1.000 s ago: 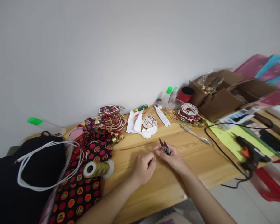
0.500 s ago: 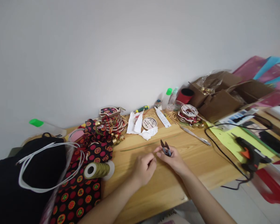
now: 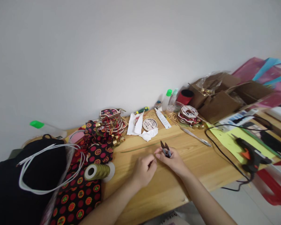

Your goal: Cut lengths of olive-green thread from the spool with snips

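Over the middle of the wooden table, my right hand [image 3: 172, 159] is closed around a pair of thread snips [image 3: 165, 148], whose dark blades point up and stand apart. My left hand [image 3: 145, 168] is close beside it with fingers curled in a pinch; whatever they hold is too small or hidden to make out. Just beyond the hands, a thin green cord [image 3: 139, 148] lies on the table. A spool of olive thread [image 3: 97, 171] rests on its side to the left. Behind, a round printed wooden disc [image 3: 150, 124] lies by white crumpled tissue [image 3: 134, 123].
Patterned black fabric [image 3: 77, 200] and a white coiled cable [image 3: 25, 175] lie at left. Stacked ornaments with bells [image 3: 111, 120] stand behind them. To the right are a pen-like tool [image 3: 196, 137], a black cord, a glue gun [image 3: 250, 153] on yellow paper, and cardboard boxes [image 3: 222, 104].
Both hands stay nearly where they were, with the snips still in the right one. Only a very slight shift of the view shows.
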